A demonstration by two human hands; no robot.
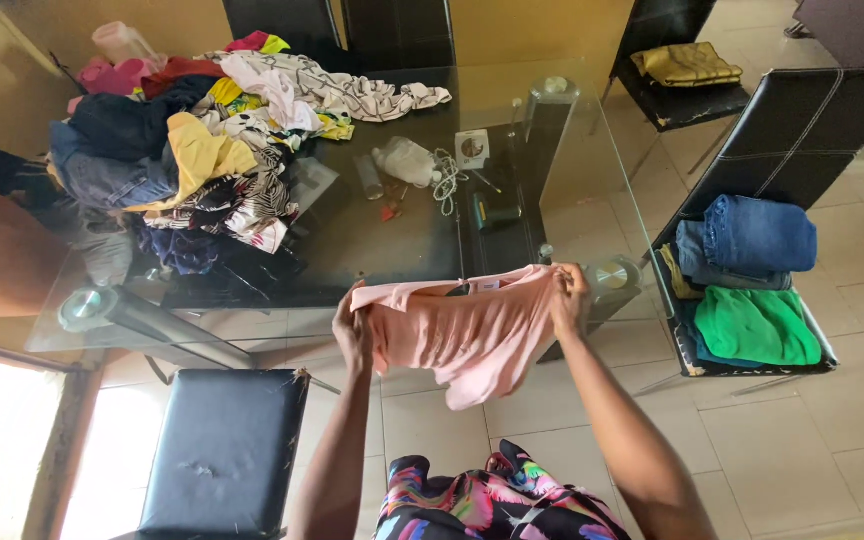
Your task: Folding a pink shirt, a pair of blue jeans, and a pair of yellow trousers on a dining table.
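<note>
Pink garment (472,335), held spread above the glass desk (572,150).
We clamp left hand (354,335) and right hand (572,298) fingers on its top corners, letting it hang flat.

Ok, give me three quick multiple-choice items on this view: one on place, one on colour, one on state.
1. Where do the folded clothes lie?
A. chair on the right
B. floor
C. glass table

2. What colour is the held garment?
A. green
B. pink
C. blue

3. How is it held?
A. one hand
B. both hands, spread
C. lying loose

Answers:
1 A: the folded clothes are stacked on the black chair.
2 B: the garment is pale pink.
3 B: the left hand and right hand each grip an upper edge.
</note>
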